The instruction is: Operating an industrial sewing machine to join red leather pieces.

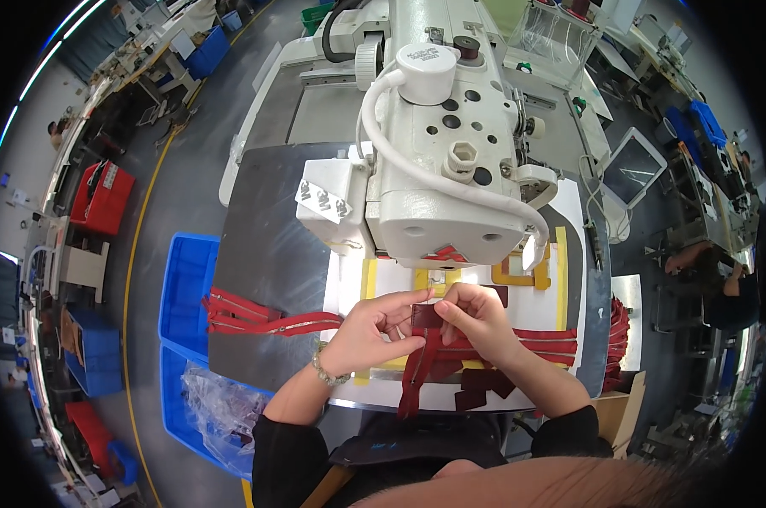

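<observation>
In front of the sewing machine head, both my hands meet over a small dark red patch (426, 316) and a red zipper (416, 374) whose end hangs down toward me. My right hand (482, 322) pinches the patch at its right edge between thumb and fingers. Curled around the left side is my left hand (367, 332), its thumb on the upper part of the zipper and its index finger stretched along the patch's top. More red zippers (548, 340) run under my right hand. Several loose dark red patches (476, 386) lie near the table's front edge.
A large white sewing machine (450, 186) stands just beyond my hands. Red zippers (247, 313) trail off the table's left side by blue bins (188, 279). At right are a yellow frame (522, 273), a zipper stack (620, 339) and a tilted screen (634, 167).
</observation>
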Tool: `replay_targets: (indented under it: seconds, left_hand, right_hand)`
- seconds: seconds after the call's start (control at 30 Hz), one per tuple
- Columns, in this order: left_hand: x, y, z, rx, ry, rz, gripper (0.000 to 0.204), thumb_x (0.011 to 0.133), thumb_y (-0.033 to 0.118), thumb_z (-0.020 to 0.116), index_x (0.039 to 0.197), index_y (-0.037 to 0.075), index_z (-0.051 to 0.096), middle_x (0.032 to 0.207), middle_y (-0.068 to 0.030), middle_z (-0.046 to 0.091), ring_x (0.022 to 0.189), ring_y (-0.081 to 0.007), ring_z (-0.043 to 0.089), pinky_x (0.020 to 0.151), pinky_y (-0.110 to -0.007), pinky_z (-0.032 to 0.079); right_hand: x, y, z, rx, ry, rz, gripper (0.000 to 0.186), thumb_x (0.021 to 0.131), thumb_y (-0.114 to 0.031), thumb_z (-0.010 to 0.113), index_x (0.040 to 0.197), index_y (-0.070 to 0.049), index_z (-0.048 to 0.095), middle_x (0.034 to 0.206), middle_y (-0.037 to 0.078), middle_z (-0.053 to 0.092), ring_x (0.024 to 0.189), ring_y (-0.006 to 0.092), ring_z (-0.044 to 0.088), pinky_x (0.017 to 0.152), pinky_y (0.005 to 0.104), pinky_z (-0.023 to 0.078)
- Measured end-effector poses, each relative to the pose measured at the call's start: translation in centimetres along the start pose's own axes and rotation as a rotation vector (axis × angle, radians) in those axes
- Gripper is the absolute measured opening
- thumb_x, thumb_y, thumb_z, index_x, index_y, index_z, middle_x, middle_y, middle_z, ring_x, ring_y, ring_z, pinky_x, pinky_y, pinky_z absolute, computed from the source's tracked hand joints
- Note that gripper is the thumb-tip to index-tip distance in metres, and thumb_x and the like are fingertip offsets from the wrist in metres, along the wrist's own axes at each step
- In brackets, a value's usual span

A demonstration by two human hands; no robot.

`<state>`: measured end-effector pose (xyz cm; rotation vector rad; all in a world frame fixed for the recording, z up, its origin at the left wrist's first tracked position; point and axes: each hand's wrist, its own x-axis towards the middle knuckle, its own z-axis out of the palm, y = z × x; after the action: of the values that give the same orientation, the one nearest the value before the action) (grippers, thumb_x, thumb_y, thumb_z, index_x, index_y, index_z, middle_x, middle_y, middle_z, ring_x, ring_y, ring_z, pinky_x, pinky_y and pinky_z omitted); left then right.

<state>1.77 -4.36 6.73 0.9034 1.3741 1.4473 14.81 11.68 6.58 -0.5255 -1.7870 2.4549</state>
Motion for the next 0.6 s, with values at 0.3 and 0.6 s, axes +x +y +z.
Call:
replay_targets:
  seconds: [0.3, 0.6]
  left_hand:
    - [0.5, -0.7, -0.2, 0.017, -0.009, -0.066, 0.062, 0.076, -0.005, 0.069, 0.134, 0.006, 0.048, 0.072, 0.0026, 0.056, 0.065, -0.0021, 0.053, 0.058, -0.018, 0.044]
    - [0.1, -0.5, -8.5, 1.488, 0.543, -0.268, 0.050, 0.073, 0.005, 0.066, 0.122, 0.003, 0.054, 0.093, -0.0115, 0.061, 0.089, -0.0279, 0.057, 0.082, -0.040, 0.042]
  right_hand:
    - [0.3, 0.5, -0.7, 0.009, 0.029, 0.045, 0.017, 0.095, -0.014, 0.055, 0.084, -0.001, 0.056, 0.066, 0.005, 0.059, 0.053, 0.0085, 0.057, 0.051, 0.0207, 0.045]
    - [-6.3, 0.4, -5.1, -0.459, 0.272, -0.097, 0.025, 0.091, -0.005, 0.056, 0.116, 0.000, 0.053, 0.080, 0.006, 0.063, 0.068, 0.0090, 0.058, 0.063, 0.0223, 0.048]
